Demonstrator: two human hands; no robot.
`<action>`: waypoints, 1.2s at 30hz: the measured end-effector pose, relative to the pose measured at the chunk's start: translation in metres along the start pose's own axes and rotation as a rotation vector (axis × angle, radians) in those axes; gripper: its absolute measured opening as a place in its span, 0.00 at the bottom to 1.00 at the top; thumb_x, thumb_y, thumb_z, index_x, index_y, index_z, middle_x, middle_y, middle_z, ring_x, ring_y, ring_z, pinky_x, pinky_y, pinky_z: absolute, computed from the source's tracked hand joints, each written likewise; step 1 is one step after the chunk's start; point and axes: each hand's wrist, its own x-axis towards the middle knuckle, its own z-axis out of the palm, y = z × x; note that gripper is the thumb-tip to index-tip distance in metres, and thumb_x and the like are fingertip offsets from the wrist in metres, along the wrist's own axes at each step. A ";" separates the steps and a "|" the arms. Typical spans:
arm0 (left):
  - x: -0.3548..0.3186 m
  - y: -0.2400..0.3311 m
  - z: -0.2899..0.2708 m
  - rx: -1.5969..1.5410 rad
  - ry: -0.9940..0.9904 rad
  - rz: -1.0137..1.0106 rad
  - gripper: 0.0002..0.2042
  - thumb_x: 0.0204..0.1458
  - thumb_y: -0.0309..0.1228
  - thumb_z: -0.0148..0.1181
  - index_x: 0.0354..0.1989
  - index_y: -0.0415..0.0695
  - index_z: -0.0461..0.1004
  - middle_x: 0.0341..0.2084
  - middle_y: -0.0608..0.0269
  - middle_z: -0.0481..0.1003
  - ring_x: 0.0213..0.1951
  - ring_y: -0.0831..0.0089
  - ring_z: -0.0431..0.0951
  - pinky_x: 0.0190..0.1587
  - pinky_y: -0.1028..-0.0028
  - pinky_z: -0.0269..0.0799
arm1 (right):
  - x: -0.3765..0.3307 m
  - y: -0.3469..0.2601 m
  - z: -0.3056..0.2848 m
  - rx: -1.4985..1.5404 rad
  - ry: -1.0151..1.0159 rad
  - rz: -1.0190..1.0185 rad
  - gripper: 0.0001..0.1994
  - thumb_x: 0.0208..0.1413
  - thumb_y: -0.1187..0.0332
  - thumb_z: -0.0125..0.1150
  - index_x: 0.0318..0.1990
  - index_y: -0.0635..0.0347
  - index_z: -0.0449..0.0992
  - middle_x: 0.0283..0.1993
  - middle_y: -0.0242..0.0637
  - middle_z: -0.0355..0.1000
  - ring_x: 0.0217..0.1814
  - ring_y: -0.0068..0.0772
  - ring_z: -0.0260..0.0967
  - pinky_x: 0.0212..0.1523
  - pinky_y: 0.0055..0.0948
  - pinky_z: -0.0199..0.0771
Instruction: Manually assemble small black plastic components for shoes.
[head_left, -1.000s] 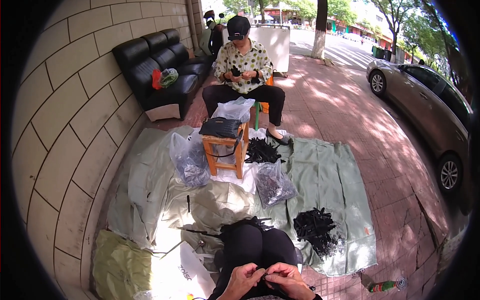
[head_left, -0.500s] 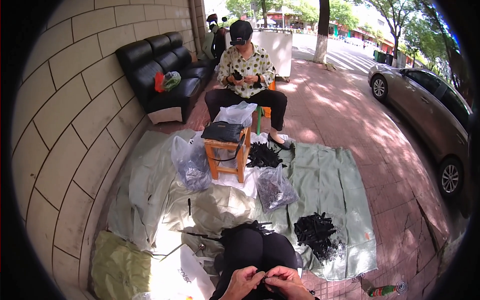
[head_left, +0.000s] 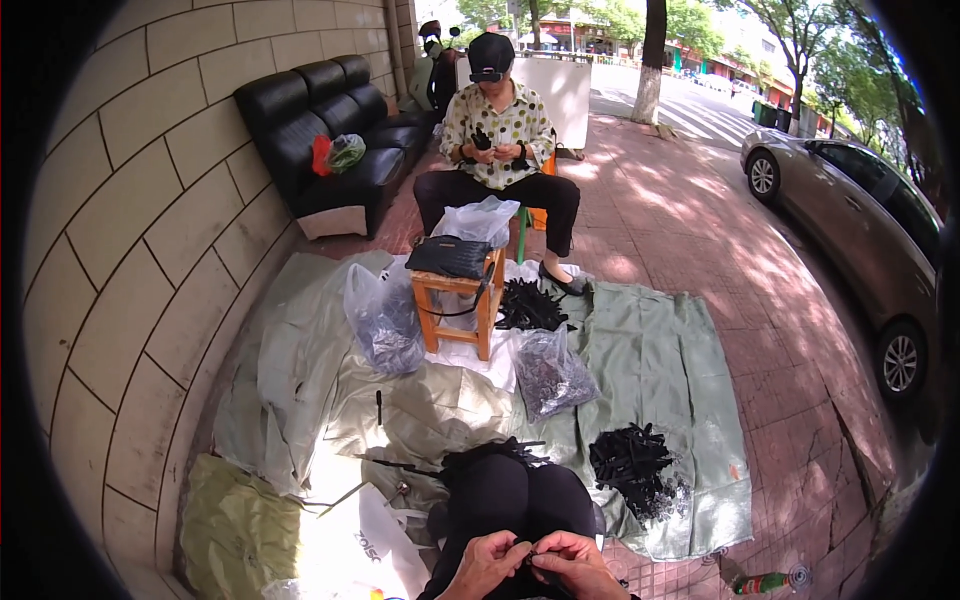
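Note:
Close together above my lap, both hands pinch one small dark piece (head_left: 529, 561), mostly covered by the fingers. My left hand (head_left: 488, 566) has its thumb and forefinger closed on it from the left. From the right, the fingertips of my right hand (head_left: 570, 562) close on the same piece. What kind of piece it is cannot be made out. Just beyond my knees lies a heap of black strips (head_left: 490, 462). To the right, another pile of black strips (head_left: 632, 462) rests on a green sheet (head_left: 690, 400).
A wooden stool (head_left: 455, 345) bears a black bag (head_left: 448, 257). Plastic bags (head_left: 553, 378) of small dark pieces stand near it. Facing me, a seated person (head_left: 495, 150) handles black strips. A black sofa (head_left: 350, 185) lines the wall; a car (head_left: 860, 215) is parked right.
My hands keep the same pinch, with hardly any visible movement. The view has shifted slightly. Opposite, the seated person's hands have moved a little around the black strips.

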 end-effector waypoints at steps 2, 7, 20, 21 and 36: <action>0.001 0.002 0.000 0.007 0.002 -0.005 0.12 0.54 0.28 0.57 0.20 0.38 0.68 0.11 0.65 0.66 0.17 0.82 0.65 0.20 0.77 0.61 | 0.001 -0.002 0.002 -0.007 0.014 -0.006 0.03 0.55 0.78 0.57 0.35 0.60 0.73 0.26 0.28 0.69 0.24 0.16 0.61 0.25 0.14 0.60; 0.003 0.007 0.000 0.008 0.018 -0.009 0.12 0.54 0.29 0.57 0.20 0.38 0.68 0.12 0.65 0.67 0.17 0.82 0.66 0.20 0.77 0.61 | 0.005 -0.003 0.000 -0.024 0.023 -0.002 0.03 0.54 0.79 0.58 0.34 0.61 0.73 0.26 0.28 0.69 0.23 0.16 0.62 0.24 0.15 0.60; 0.008 -0.002 -0.002 0.010 0.025 0.022 0.12 0.53 0.30 0.57 0.22 0.36 0.68 0.12 0.62 0.66 0.18 0.80 0.67 0.20 0.75 0.62 | 0.012 -0.004 -0.003 0.010 -0.001 0.025 0.03 0.54 0.80 0.57 0.35 0.61 0.73 0.28 0.31 0.71 0.25 0.19 0.65 0.26 0.17 0.64; 0.010 -0.001 -0.002 0.009 0.028 0.022 0.12 0.53 0.30 0.57 0.22 0.36 0.68 0.12 0.62 0.66 0.18 0.80 0.67 0.20 0.75 0.62 | 0.013 -0.005 -0.003 0.009 -0.003 0.027 0.03 0.54 0.80 0.57 0.35 0.61 0.73 0.28 0.31 0.71 0.25 0.19 0.65 0.26 0.17 0.64; 0.003 -0.005 -0.006 0.033 -0.076 0.014 0.12 0.55 0.31 0.59 0.24 0.36 0.70 0.14 0.64 0.72 0.16 0.83 0.70 0.19 0.80 0.64 | 0.010 0.020 -0.027 0.092 -0.050 0.039 0.04 0.54 0.80 0.58 0.37 0.66 0.72 0.34 0.38 0.72 0.31 0.26 0.69 0.29 0.23 0.69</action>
